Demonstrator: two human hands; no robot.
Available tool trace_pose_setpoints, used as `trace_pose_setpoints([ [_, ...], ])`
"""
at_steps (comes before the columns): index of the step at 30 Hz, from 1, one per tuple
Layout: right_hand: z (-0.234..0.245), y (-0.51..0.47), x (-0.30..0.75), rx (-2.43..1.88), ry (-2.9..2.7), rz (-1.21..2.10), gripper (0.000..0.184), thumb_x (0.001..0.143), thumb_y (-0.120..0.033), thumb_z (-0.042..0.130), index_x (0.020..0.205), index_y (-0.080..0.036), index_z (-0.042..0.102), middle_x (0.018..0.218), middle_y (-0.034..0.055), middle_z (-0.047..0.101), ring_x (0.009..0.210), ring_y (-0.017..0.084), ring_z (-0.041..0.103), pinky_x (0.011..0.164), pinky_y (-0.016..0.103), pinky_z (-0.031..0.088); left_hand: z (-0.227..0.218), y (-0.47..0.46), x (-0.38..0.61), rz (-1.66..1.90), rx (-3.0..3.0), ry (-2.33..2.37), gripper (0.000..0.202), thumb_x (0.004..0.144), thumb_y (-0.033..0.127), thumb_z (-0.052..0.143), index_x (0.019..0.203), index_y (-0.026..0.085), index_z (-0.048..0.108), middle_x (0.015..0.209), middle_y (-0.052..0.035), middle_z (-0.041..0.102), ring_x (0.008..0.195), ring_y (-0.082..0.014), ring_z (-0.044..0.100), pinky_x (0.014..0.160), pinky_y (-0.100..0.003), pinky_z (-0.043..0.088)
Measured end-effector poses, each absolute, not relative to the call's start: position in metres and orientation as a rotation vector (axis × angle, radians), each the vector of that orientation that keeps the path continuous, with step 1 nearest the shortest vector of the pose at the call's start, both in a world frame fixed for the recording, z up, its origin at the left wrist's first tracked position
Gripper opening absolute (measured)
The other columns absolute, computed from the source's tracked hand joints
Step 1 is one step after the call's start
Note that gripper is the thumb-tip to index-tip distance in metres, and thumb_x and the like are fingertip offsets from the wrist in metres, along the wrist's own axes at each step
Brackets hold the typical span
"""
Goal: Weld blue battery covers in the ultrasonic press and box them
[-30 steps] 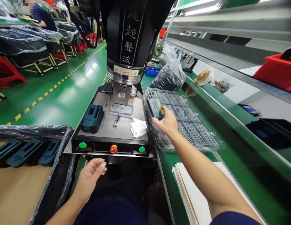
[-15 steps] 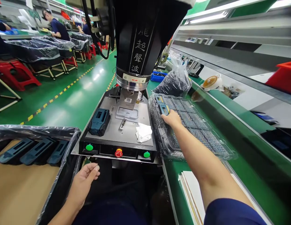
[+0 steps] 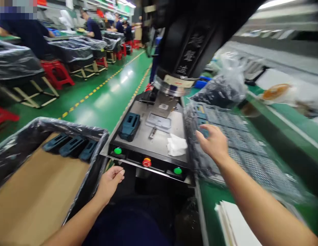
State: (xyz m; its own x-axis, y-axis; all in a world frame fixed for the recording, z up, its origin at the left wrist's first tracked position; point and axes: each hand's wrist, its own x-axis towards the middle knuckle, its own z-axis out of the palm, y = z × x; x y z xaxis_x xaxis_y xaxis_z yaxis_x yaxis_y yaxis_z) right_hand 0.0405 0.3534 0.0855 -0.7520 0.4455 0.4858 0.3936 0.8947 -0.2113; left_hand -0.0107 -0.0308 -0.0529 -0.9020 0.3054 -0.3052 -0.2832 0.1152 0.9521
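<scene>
My right hand hovers over the near left part of a clear plastic tray, its thumb and fingers apart with nothing between them. Just beyond the fingertips, small blue pieces lie on the tray. Below the front left corner of the machine's plate, my left hand is curled, thumb against fingers, with nothing visible in it. A dark blue plastic housing stands on the left of that plate. Behind it to the right is a pale fixture, under the metal horn of the press.
A white cloth lies on the plate's right side. Green buttons flank a red stop button along its front. At left, a lined bin holds cardboard and several housings. Co-workers sit beyond the floor lane.
My right hand has let go of the small blue piece on the tray and drawn back, fingers spreading. My view has swung to the right-hand tilt, shifting the scene; my left hand stays curled.
</scene>
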Motion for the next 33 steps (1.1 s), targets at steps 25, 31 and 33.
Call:
trace_pose_setpoints([
  [25, -0.089, 0.133, 0.144, -0.339, -2.764, 1.28, 0.028, 0.086, -0.049, 0.05, 0.084, -0.03, 0.071, 0.087, 0.0016, 0.074, 0.078, 0.025, 0.072, 0.07, 0.032, 0.061, -0.149, -0.143, -0.197, 0.779, -0.249, 2.812, 0.039, 0.087, 0.037, 0.059, 0.119, 0.017, 0.055, 0.128, -0.0104, 0.052, 0.116, -0.0264, 0.051, 0.097, -0.051, 0.042],
  [31, -0.089, 0.137, 0.153, -0.367, -2.736, 1.269, 0.024, 0.086, -0.046, 0.052, 0.087, -0.032, 0.071, 0.088, 0.0004, 0.074, 0.078, 0.027, 0.071, 0.073, 0.037, 0.061, -0.134, -0.136, -0.193, 0.828, -0.347, 2.784, 0.046, 0.077, 0.037, 0.069, 0.115, 0.015, 0.056, 0.128, -0.013, 0.052, 0.12, -0.0294, 0.047, 0.101, -0.049, 0.037],
  [33, -0.091, 0.141, 0.155, -0.374, -2.738, 1.272, 0.024, 0.086, -0.045, 0.052, 0.087, -0.031, 0.07, 0.088, 0.001, 0.074, 0.079, 0.026, 0.071, 0.073, 0.036, 0.061, -0.12, -0.14, -0.189, 0.939, -0.393, 2.774, 0.054, 0.063, 0.034, 0.079, 0.109, 0.015, 0.057, 0.126, -0.0154, 0.053, 0.123, -0.0321, 0.045, 0.102, -0.045, 0.034],
])
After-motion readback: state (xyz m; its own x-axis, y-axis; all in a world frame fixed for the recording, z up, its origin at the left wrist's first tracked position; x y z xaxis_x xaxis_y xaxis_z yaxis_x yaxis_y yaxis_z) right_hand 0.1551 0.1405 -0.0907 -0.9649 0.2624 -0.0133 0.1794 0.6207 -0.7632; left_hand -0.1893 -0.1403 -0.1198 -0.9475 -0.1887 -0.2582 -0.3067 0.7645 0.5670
